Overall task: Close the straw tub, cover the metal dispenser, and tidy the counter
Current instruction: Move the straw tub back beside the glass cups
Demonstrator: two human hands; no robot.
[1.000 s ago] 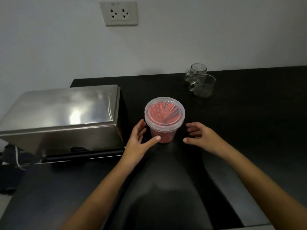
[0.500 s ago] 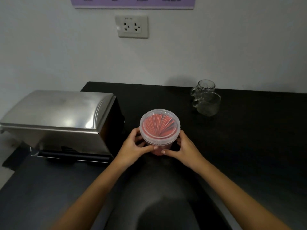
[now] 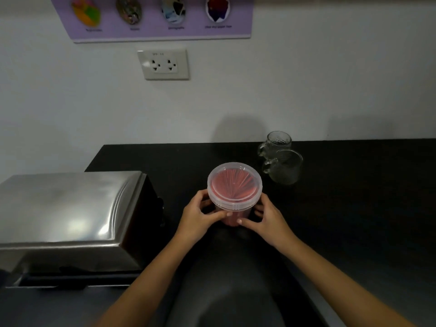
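Note:
A clear plastic straw tub (image 3: 234,185) full of red straws stands on the black counter (image 3: 354,208), with its translucent lid seated on top. My left hand (image 3: 198,215) wraps the tub's left side below the rim. My right hand (image 3: 266,220) wraps its right side, thumb tips nearly meeting at the front. The metal dispenser (image 3: 68,220) sits to the left, its shiny curved cover down over the body.
Two clear glass mugs (image 3: 282,161) stand just behind and right of the tub near the wall. A wall socket (image 3: 164,64) and a purple poster (image 3: 160,17) are above. The counter's front edge runs below my forearms.
One second ago both hands were open beside the tub; they have since closed around it. The view has tilted upward, showing more wall and the poster.

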